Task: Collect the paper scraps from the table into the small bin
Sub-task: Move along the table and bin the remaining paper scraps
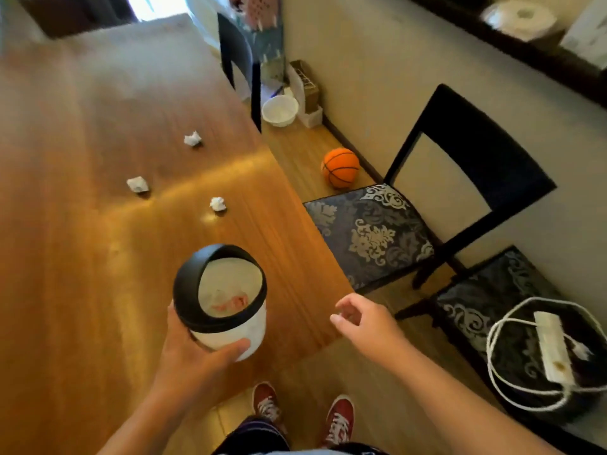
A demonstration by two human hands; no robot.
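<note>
Three paper scraps lie on the worktop (82, 257) beyond the small bin (226, 303): the nearest scrap (218, 203) just ahead of the bin, another scrap (138, 184) further off to its left, the far scrap (192, 138) well past both. The left hand (197, 353) has its grip wrapped around the bin's white body, rim tilted forward, some paper already inside. The right hand (364, 318) hovers beside the worktop edge, grip loosely spread and empty. Best to carry the bin close to the nearest scrap, pinch it with the right fingertips, and drop it through the open rim.

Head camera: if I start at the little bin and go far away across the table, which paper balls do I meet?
small bin → nearest paper scrap → left paper scrap → farthest paper scrap, all on the table.
</note>
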